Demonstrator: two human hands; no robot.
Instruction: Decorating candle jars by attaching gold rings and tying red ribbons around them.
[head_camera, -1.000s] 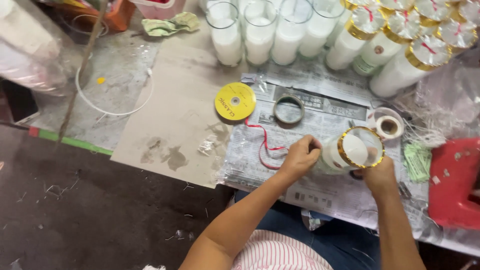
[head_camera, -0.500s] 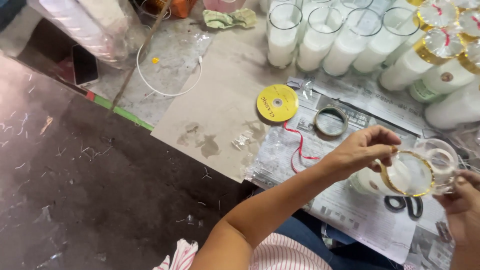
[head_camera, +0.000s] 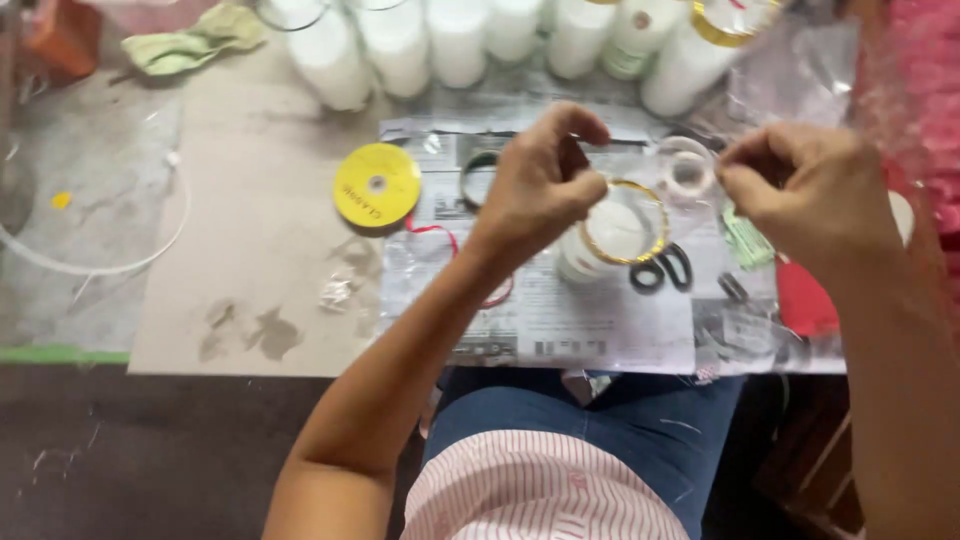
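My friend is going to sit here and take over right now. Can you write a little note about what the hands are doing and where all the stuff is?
Left hand: fingers pinched, just above the gold-rimmed glass; what they pinch is too small to tell.
Right hand: pinched too, raised to the right of the glass, apart from it.
The glass, white inside, lies on the newspaper, black scissors beside it.
Yellow ribbon spool with red ribbon sits left.
More white-filled glasses line the back; some have gold rims, several don't.

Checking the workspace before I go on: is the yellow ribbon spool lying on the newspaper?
No: the yellow ribbon spool lies flat on the bare tabletop, just left of the newspaper edge, well clear of the left hand.
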